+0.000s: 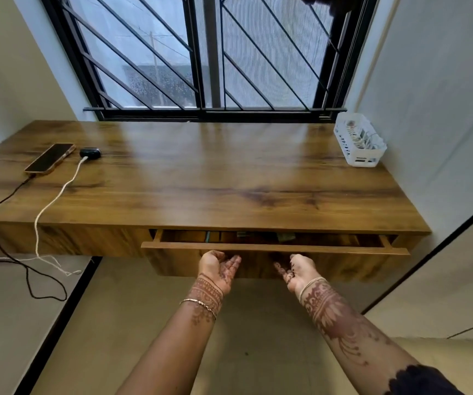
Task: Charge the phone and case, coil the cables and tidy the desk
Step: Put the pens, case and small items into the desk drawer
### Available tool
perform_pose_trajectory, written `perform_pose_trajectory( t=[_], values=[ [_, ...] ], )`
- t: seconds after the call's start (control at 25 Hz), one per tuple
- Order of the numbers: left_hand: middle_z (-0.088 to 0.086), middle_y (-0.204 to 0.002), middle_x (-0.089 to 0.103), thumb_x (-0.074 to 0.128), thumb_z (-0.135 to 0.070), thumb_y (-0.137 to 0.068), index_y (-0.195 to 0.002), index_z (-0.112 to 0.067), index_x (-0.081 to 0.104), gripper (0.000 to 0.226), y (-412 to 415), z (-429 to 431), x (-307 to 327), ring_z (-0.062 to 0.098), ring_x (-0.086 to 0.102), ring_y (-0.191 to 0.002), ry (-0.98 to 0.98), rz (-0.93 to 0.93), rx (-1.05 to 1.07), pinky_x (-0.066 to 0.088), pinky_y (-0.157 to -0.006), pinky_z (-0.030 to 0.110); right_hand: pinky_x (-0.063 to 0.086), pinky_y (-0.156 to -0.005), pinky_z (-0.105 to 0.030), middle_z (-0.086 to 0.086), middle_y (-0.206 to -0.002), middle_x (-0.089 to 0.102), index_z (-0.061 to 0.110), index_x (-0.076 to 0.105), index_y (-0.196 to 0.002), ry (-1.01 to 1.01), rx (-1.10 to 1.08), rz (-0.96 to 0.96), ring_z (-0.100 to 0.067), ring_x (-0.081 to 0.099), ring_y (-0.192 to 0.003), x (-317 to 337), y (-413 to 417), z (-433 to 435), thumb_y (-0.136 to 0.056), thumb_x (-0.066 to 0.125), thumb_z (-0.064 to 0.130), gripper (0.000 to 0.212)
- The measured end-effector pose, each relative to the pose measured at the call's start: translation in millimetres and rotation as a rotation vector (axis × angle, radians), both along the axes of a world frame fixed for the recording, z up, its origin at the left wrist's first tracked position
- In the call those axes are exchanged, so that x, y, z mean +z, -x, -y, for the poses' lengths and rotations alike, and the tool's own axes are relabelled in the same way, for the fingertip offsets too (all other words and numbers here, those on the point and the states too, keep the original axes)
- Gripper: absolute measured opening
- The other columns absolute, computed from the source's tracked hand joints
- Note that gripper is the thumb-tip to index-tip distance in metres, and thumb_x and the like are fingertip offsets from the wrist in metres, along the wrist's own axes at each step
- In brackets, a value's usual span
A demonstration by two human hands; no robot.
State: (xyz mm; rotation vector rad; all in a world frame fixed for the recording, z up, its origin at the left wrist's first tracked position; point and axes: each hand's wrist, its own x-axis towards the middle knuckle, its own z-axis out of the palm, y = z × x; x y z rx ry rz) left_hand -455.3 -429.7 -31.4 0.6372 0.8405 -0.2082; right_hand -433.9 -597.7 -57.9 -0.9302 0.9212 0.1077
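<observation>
Wood is sitting right above both palms. I am holding my left hand (219, 267) and right hand (296, 270) palm-up, fingers loosely curled and gripping nothing, just beneath the drawer front (258, 248). I cannot tell whether they are touching it. Its long axis is running side to side across both hands, one either side of its middle, so I am judging an even two-handed push. The phone (49, 158) and case (90, 153) are lying plugged in on the bench (229, 172), well left of and beyond the drawer.

Black-barred window (172, 52) between pale walls (429, 81), beige floor (258, 323) below
</observation>
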Motion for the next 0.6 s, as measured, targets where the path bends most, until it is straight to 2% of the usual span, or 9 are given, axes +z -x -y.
perform_pose_trajectory(
  t=[0.08,0.2,0.32,0.4,0.48,0.6],
  values=[
    [0.030,-0.126,0.051,0.030,-0.003,-0.094,-0.090,0.006,0.048,0.020,-21,3,-2,0.039,0.050,-0.125,-0.006,0.005,0.004,0.041,-0.107,0.043,0.050,-0.093,-0.042,-0.023,-0.136,0.043,-0.002,0.047,-0.129,-0.010,0.003,0.004,-0.035,0.049,-0.122,-1,-19,4,-0.098,0.031,-0.005,0.035],
    [0.026,-0.114,0.054,0.029,-0.001,-0.092,-0.092,0.004,0.049,0.020,-49,5,-7,0.038,0.053,-0.117,-0.008,0.023,0.012,0.043,-0.103,0.043,0.052,-0.087,-0.040,-0.019,-0.131,0.051,0.004,0.054,-0.115,-0.049,0.005,0.020,-0.032,0.054,-0.114,-4,-44,9,-0.097,0.037,-0.002,0.025],
    [0.023,-0.109,0.056,0.030,-0.001,-0.090,-0.107,0.001,0.048,0.024,-65,3,-10,0.039,0.054,-0.116,-0.024,0.026,0.022,0.048,-0.093,0.045,0.054,-0.085,-0.043,-0.020,-0.130,0.050,0.000,0.051,-0.123,-0.019,0.006,-0.007,-0.037,0.053,-0.116,-9,-62,10,-0.088,0.030,-0.013,0.043],
    [0.024,-0.113,0.057,0.032,-0.001,-0.089,-0.111,0.001,0.048,0.028,-66,1,-12,0.040,0.054,-0.118,-0.031,0.015,0.021,0.051,-0.086,0.044,0.054,-0.085,-0.044,-0.021,-0.129,0.049,0.000,0.047,-0.128,0.008,0.009,-0.035,-0.038,0.054,-0.114,-12,-65,6,-0.084,0.027,-0.015,0.051],
    [0.026,-0.120,0.055,0.032,-0.002,-0.090,-0.107,0.003,0.050,0.025,-62,0,-8,0.040,0.055,-0.116,-0.042,0.022,-0.015,0.051,-0.085,0.042,0.055,-0.083,-0.043,-0.021,-0.129,0.049,0.002,0.044,-0.131,0.033,0.013,-0.047,-0.037,0.056,-0.113,-11,-62,0,-0.083,0.027,-0.015,0.053],
    [0.028,-0.126,0.051,0.032,-0.002,-0.092,-0.092,0.001,0.048,0.017,-57,0,-2,0.037,0.057,-0.107,-0.045,0.034,-0.056,0.049,-0.093,0.041,0.054,-0.084,-0.042,-0.019,-0.125,0.051,0.002,0.047,-0.128,0.038,-0.009,-0.035,-0.035,0.056,-0.113,-13,-62,1,-0.086,0.029,-0.013,0.048]
  ],
)
